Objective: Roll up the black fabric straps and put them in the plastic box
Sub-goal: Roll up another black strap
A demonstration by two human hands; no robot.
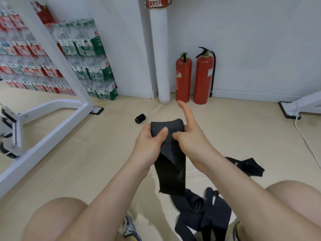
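A wide black fabric strap [169,173] hangs in front of me, its top end folded over between my hands. My left hand [150,140] grips the folded top, thumb pressed on the front. My right hand [189,134] pinches the strap's right edge with thumb and lower fingers while its index finger points straight up. More loose black straps [199,213] lie tangled on the floor between my knees, and another [246,165] lies flat to the right. A finished black roll [140,118] lies on the floor beyond my hands. No plastic box is in view.
Two red fire extinguishers [192,77] stand against the white wall beside a white pipe [160,58]. A white metal frame [57,110] crosses the left side, with stacked packs of bottled water [86,58] behind it. A white cable [305,138] runs along the floor at right.
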